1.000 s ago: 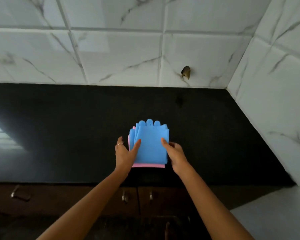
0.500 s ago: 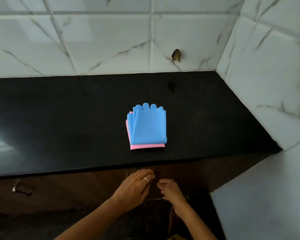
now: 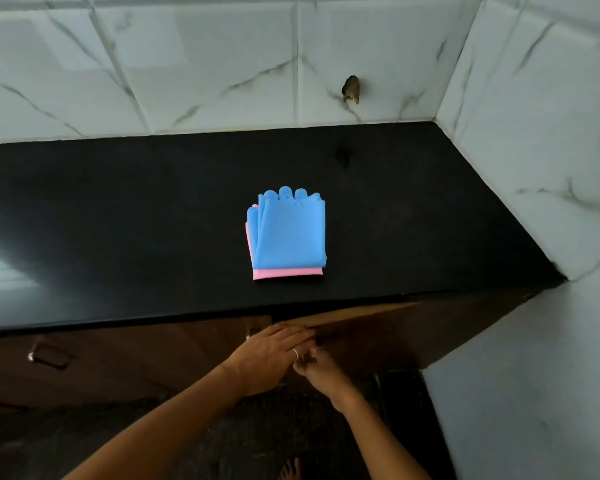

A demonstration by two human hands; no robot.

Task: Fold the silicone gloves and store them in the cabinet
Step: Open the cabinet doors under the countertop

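The folded silicone gloves lie stacked on the black countertop (image 3: 118,220), a blue glove (image 3: 291,233) on top of a pink glove (image 3: 284,273) that shows along the left and near edges. Neither hand touches them. Below the counter's front edge, my left hand (image 3: 267,355) lies with its fingers along the top edge of a brown cabinet door (image 3: 378,337), which stands slightly ajar. My right hand (image 3: 317,370) is curled just under the left hand at the door's handle, partly hidden by it.
White marble-look tiled walls (image 3: 534,133) close the counter at the back and right. A chipped hole (image 3: 351,89) marks the back tile. Another cabinet front with a metal handle (image 3: 49,355) is at lower left. A bare foot (image 3: 290,469) shows on the dark floor.
Both hands left the gloves on the counter and dropped to the cabinet front below. The right-hand cabinet door has come slightly ajar. The camera has tilted downward.
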